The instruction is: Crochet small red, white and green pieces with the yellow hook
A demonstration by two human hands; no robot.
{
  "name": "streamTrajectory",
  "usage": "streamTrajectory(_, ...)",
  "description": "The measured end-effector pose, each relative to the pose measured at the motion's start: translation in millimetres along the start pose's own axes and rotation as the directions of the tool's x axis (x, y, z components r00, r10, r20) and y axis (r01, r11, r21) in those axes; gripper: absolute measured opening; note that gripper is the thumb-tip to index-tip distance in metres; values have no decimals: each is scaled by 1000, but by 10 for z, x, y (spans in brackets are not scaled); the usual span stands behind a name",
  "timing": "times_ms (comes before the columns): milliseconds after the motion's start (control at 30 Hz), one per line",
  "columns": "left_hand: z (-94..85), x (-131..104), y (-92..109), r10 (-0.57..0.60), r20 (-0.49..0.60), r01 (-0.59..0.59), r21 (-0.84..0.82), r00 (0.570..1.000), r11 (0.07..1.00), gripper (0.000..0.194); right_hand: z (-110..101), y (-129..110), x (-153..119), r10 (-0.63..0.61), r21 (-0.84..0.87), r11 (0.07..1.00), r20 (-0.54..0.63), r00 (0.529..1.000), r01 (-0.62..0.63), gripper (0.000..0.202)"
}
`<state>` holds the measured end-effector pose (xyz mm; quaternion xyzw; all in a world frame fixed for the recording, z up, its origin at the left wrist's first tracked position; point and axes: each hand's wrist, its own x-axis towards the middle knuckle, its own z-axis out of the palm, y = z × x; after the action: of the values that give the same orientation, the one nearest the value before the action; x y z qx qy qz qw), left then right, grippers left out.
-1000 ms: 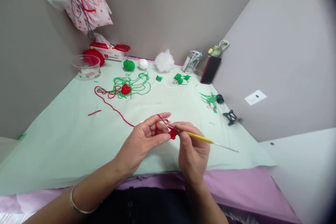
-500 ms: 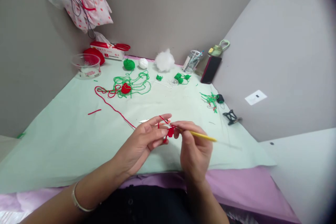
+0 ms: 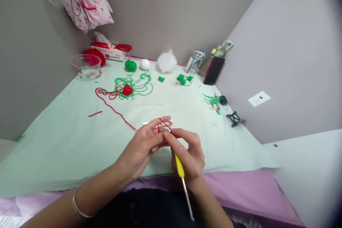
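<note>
My right hand grips a crochet hook by its yellow handle. One metal end points toward me past my wrist; the other end is up at the yarn by my left fingertips. My left hand pinches a small red crocheted piece, now almost wholly hidden by the fingers of both hands. Red yarn passes over its raised index finger and trails left across the table to a red ball of yarn. Just beyond my hands lies a thin pointed tool with an orange end, partly covered.
Loose green yarn surrounds the red ball. Behind are a green ball, a white ball, stuffing and a clear tub. On the right are a phone, green scraps and a black stand.
My right hand has turned, swinging the hook's yellow handle from pointing right to pointing down toward me. The red piece has gone mostly out of sight. My left hand stays nearly in place.
</note>
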<state>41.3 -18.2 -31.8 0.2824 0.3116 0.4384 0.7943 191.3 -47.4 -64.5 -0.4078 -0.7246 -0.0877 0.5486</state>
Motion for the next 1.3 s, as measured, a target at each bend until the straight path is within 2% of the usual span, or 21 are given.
streamTrajectory(100, -11, 8, 22, -75, 29, 77, -55, 997, 996, 41, -28, 13, 43, 223, 231, 949, -15, 975, -214, 31)
streamTrajectory(200, -8, 10, 46, -19, 9, 19, -15, 1000, 1000, 38, -65, 19, 137, 412, 494, 788, 21, 911, -368, 24)
streamTrajectory(267, 2, 5, 39, 27, 16, -28, 32, 1000, 999, 37, -64, 18, 189, 426, 531, 750, 69, 902, -395, 21)
streamTrajectory(367, 8, -2, 3, 70, 44, -74, 113, 997, 991, 33, -34, 4, 212, 389, 477, 790, 96, 916, -386, 21)
streamTrajectory(467, 12, 1, -27, 103, 15, -104, 176, 995, 979, 36, 1, -22, 160, 355, 424, 832, 87, 931, -357, 27)
streamTrajectory(567, 19, 18, -36, 76, -23, -73, 101, 997, 992, 44, 29, -37, 68, 202, 234, 951, 20, 979, -201, 36)
streamTrajectory(633, 13, 33, -32, 12, -12, -12, 0, 1000, 1000, 45, 27, -30, 26, 113, 126, 986, -15, 993, -111, 41)
streamTrajectory(667, 6, 40, -26, -26, -2, 26, -42, 1000, 999, 43, 18, -22, 20, 117, 124, 986, -21, 993, -113, 41)
streamTrajectory(767, -17, 46, 4, -91, 7, 91, -97, 996, 991, 34, -35, 8, 58, 311, 312, 906, -27, 950, -287, 30)
streamTrajectory(833, -18, 39, 23, -61, -1, 61, -81, 998, 995, 29, -60, 20, 108, 450, 475, 789, -14, 893, -390, 24)
streamTrajectory(900, -2, 29, 28, 15, -12, -15, -35, 1000, 999, 28, -58, 20, 151, 505, 557, 708, 31, 863, -435, 20)
streamTrajectory(1000, 28, 19, 3, 101, -27, -100, 41, 995, 994, 32, -30, 6, 181, 485, 528, 719, 84, 870, -452, 18)
streamTrajectory(1100, 42, 14, -49, 110, -19, -108, 68, 994, 992, 37, -8, -2, 144, 431, 458, 786, 76, 899, -415, 23)
streamTrajectory(1167, 49, 9, -85, 128, -26, -126, 65, 991, 990, 44, 9, -1, 81, 314, 323, 892, 63, 947, -317, 30)
streamTrajectory(1233, 55, 7, -107, 123, -42, -122, 46, 991, 992, 48, 34, 3, 12, 146, 132, 980, 13, 989, -146, 39)
streamTrajectory(1300, 51, 13, -101, 42, -27, -43, -9, 999, 999, 45, 50, 8, -24, 60, 38, 998, -64, 996, -58, 44)
